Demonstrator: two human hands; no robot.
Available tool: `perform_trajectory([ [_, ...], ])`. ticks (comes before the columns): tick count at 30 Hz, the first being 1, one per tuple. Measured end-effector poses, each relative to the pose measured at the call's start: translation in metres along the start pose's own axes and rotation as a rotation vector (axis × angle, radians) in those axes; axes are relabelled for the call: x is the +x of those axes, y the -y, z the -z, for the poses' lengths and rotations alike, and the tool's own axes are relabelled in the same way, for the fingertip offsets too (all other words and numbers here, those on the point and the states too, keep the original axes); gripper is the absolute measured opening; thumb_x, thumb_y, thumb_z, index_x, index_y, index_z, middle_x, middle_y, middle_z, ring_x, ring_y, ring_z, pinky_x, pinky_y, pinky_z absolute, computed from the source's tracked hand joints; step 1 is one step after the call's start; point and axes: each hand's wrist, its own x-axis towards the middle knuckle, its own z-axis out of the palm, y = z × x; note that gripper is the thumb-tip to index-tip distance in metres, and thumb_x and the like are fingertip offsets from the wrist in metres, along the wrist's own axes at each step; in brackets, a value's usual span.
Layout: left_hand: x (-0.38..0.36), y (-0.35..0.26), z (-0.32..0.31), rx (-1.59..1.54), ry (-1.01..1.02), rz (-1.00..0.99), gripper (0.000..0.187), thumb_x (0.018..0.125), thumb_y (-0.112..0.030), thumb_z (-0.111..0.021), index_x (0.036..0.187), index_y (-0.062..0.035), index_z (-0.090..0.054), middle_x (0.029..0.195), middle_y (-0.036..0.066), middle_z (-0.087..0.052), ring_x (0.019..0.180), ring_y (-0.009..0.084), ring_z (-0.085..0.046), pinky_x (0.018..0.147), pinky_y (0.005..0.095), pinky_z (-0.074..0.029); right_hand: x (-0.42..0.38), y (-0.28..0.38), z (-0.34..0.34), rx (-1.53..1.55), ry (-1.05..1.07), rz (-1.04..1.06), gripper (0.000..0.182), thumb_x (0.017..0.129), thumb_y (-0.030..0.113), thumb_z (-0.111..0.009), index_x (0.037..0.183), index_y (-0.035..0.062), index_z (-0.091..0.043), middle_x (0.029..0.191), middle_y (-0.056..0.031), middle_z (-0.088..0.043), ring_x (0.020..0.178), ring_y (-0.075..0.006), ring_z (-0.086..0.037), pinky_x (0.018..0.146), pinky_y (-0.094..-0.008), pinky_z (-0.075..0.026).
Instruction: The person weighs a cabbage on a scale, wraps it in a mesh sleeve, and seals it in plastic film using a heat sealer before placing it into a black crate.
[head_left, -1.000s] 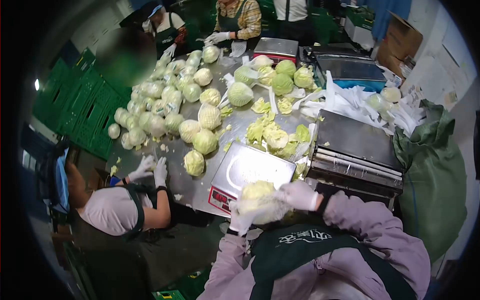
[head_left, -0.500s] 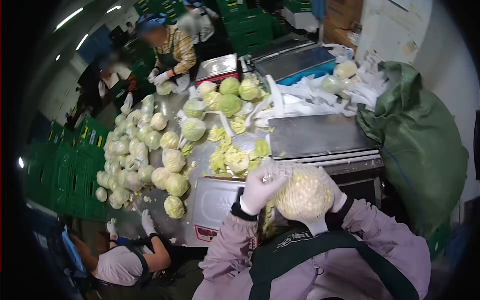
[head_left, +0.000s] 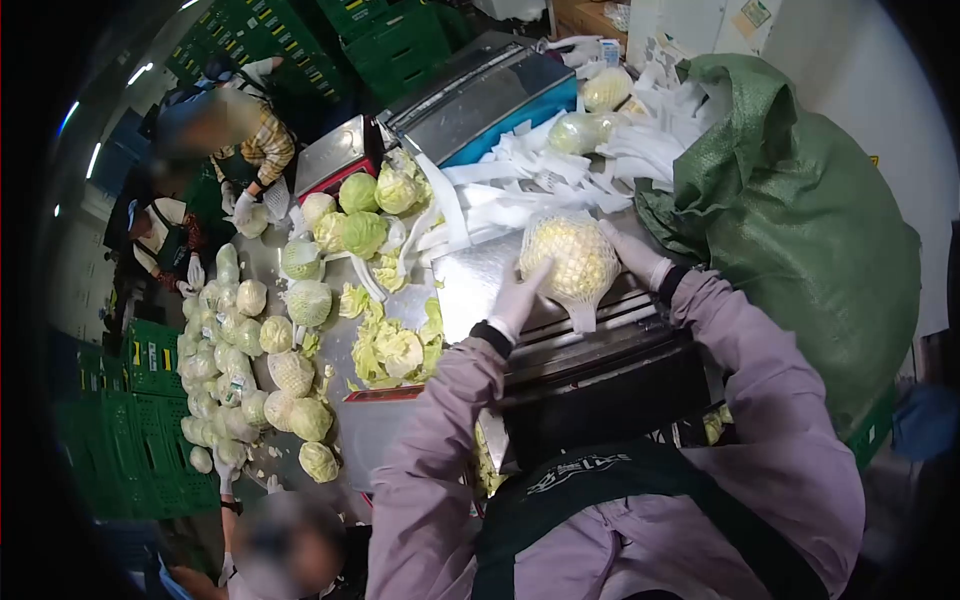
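A pale cabbage [head_left: 572, 255] in a white foam net is held between my two gloved hands, with the net's loose end hanging toward me. My left hand [head_left: 520, 300] presses its left side, thumb laid along the net. On the far right side, my right hand [head_left: 637, 252] curls around it, its fingertips partly hidden behind the cabbage. Beneath lies a flat metal-topped machine [head_left: 470, 275], whose front bars [head_left: 600, 320] run just below the net's end.
Many cabbages [head_left: 240, 340] cover the table's left side. Loose leaves [head_left: 395, 345] lie nearer, with white foam nets [head_left: 560, 180] behind. A scale [head_left: 340, 155] stands at the back, a large green sack [head_left: 800, 230] at right. Co-workers [head_left: 265, 150] handle cabbages beyond; another person [head_left: 285, 545] is at lower left.
Both hands have carried the netted cabbage forward, away from my chest and over the metal-topped machine. My left hand has moved from the net's top to the cabbage's side. The view has shifted.
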Motion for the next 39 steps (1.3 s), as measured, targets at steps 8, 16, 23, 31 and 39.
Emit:
perform_trajectory([
  [8,-0.066,0.000,0.076,1.672,0.733,-0.832,0.063,0.079,-0.019,-0.059,0.138,-0.0324,-0.043,0.145,0.005,-0.039,0.136,0.0307,-0.033,0.108,0.0576,-0.026,-0.112,0.053,0.053,-1.623,0.663,0.714,0.035,0.079,0.008,-0.058,0.110,0.0213,-0.065,0.113,-0.0003,-0.063,0.109,-0.0234,-0.055,0.085,-0.0366,-0.046],
  [16,-0.094,0.011,0.054,1.022,0.592,-0.396,0.011,0.085,-0.014,-0.059,0.096,-0.0103,-0.062,0.101,0.012,-0.065,0.107,0.0261,-0.059,0.089,0.0372,-0.046,-0.153,0.027,0.060,-1.367,0.461,0.413,0.011,0.090,0.013,-0.054,0.094,0.0064,-0.062,0.098,-0.0111,-0.067,0.099,-0.0326,-0.060,0.091,-0.0412,-0.045],
  [23,-0.038,-0.145,0.039,-0.451,0.561,-0.175,0.027,0.081,-0.001,-0.046,0.105,-0.0008,-0.058,0.099,0.013,-0.064,0.094,0.0229,-0.063,0.085,0.0348,-0.048,-0.120,0.171,0.030,0.240,0.311,0.229,0.024,0.089,0.004,-0.047,0.110,-0.0055,-0.051,0.094,-0.0216,-0.064,0.098,-0.0279,-0.063,0.092,-0.0394,-0.047],
  [31,0.093,-0.037,0.000,0.937,0.500,-0.902,0.105,0.058,-0.024,-0.084,0.144,-0.0042,-0.027,0.137,0.024,-0.043,0.126,0.0403,-0.043,0.109,0.0421,-0.031,-0.004,0.099,0.049,-1.611,0.426,0.622,0.081,0.064,0.006,-0.064,0.139,-0.0022,-0.033,0.139,-0.0212,-0.040,0.133,-0.0354,-0.034,0.112,-0.0418,-0.027],
  [39,0.041,-0.031,0.003,0.266,0.761,-0.327,0.092,0.063,-0.021,-0.087,0.138,-0.0048,-0.036,0.135,0.011,-0.048,0.123,0.0218,-0.046,0.105,0.0362,-0.038,-0.032,0.092,0.007,-0.843,0.539,0.451,0.080,0.076,0.025,-0.076,0.139,-0.0007,-0.035,0.140,-0.0185,-0.041,0.130,-0.0275,-0.040,0.110,-0.0384,-0.030],
])
